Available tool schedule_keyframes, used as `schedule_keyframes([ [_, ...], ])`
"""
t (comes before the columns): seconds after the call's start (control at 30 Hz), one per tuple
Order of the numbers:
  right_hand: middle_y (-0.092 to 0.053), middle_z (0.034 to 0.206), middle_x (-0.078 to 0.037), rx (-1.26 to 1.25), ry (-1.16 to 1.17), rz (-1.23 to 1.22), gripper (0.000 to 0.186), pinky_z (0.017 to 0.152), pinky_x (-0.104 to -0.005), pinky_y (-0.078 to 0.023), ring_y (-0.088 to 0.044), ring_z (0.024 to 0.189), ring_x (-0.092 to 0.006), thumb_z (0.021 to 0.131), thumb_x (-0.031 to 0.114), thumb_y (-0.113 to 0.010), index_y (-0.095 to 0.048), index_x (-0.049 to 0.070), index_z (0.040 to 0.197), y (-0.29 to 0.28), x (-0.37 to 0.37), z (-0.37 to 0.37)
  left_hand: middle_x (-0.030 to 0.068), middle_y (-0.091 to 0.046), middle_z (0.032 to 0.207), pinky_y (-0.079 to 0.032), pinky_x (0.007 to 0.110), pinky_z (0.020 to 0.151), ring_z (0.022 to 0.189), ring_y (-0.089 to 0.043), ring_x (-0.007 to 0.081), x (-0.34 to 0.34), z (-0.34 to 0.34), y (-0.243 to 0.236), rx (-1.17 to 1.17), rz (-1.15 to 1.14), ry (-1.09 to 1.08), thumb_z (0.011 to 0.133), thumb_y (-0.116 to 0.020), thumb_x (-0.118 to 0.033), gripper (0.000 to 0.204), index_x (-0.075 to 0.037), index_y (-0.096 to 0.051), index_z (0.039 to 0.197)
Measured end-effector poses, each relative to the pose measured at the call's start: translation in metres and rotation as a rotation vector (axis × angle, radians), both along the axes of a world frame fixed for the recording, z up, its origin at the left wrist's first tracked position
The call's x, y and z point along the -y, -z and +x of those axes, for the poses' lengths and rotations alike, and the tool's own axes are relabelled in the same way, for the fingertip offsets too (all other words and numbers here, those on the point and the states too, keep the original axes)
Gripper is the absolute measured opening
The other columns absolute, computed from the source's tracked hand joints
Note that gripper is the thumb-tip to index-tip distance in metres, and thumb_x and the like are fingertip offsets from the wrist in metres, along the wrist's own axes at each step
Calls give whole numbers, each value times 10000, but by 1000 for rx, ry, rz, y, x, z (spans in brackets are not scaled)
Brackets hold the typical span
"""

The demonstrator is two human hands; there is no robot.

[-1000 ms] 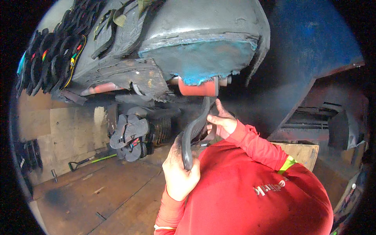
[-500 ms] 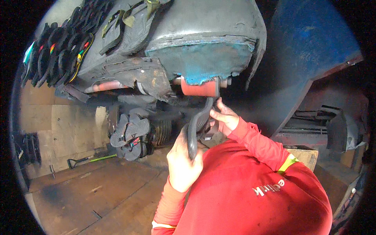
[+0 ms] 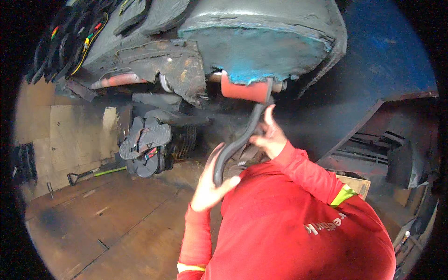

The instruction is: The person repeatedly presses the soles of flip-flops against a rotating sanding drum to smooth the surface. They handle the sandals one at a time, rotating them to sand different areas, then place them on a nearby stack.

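Observation:
A dark grey flip-flop (image 3: 235,147), seen on edge with its strap partly hidden behind, slants up to the red sanding roller (image 3: 243,91) under a ragged turquoise-and-grey guard (image 3: 254,51). Its upper end is at the roller's right end; whether they touch is hard to tell. My left hand (image 3: 210,182) holds the lower end, fingers along its left side and thumb stretched out to the right. My right hand (image 3: 273,135), slightly blurred, is round the right side of the upper half, thumb and fingers partly spread against it.
Black sandals with coloured straps (image 3: 58,44) line the machine's grey housing (image 3: 261,11) at upper left. A pile of sandals (image 3: 147,142), a green-handled tool (image 3: 109,171) and wooden flooring (image 3: 93,233) lie left. A blue panel (image 3: 382,51) and wooden box (image 3: 354,182) stand right.
The machine and background sit higher in the view. My left hand has shifted up with the flip-flop, its thumb now stretched outward. My right hand's fingers look looser on the flip-flop.

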State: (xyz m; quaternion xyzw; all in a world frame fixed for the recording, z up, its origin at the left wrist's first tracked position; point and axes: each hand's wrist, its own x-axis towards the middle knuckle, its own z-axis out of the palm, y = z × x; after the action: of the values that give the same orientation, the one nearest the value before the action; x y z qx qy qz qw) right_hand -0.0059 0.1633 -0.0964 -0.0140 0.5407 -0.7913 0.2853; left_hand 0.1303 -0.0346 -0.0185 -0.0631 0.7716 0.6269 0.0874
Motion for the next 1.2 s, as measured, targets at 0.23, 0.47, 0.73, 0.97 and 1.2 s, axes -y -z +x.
schedule_keyframes([
  [0.23, -388, 1496, -151, 110, -40, -134, 1306, 985, -357, -496, -499, 1289, -272, 811, -217, -584, 268, 486, 1506, 14, -28, 15, 162, -443, 1523, -277, 391, 1195, 1454, -358, 238, 32, -64, -1, 239, 451, 247, 920, -715, -186, 700, 18, -390, 1506],
  [0.47, -290, 1591, -179, 15, -175, -155, 1264, 1003, -370, -499, -504, 1294, -302, 838, -106, -638, 306, 397, 1512, -5, -9, 25, 150, -402, 1538, -369, 364, 1142, 1409, -401, 222, -2, -92, 18, 264, 588, 134, 957, -667, -71, 684, 12, -316, 1538],
  [0.73, -436, 1487, -166, -29, -205, -224, 1254, 1007, -379, -502, -540, 1270, -270, 840, -157, -595, 282, 432, 1516, -7, -2, 18, 93, -569, 1330, -504, 295, 981, 1158, -597, 154, -20, -108, 5, 275, 604, 140, 961, -665, -60, 682, -6, -316, 1544],
  [0.97, -504, 1395, -112, 249, -131, -515, 1194, 874, -321, -556, -598, 1149, -222, 870, -62, -692, 135, 448, 1565, -6, -2, 12, 58, -644, 1096, -541, 250, 794, 896, -643, 112, -23, -115, 6, 299, 604, 123, 954, -671, -79, 681, -22, -332, 1542],
  [1.2, -504, 1365, -53, 293, -92, -531, 920, 942, -355, -479, -546, 1184, -194, 906, 29, -715, -159, 287, 1592, -14, -7, -18, 13, -637, 865, -520, 233, 580, 638, -617, 109, -34, -147, 6, 439, 668, 52, 948, -660, -133, 404, -20, -540, 1316],
])
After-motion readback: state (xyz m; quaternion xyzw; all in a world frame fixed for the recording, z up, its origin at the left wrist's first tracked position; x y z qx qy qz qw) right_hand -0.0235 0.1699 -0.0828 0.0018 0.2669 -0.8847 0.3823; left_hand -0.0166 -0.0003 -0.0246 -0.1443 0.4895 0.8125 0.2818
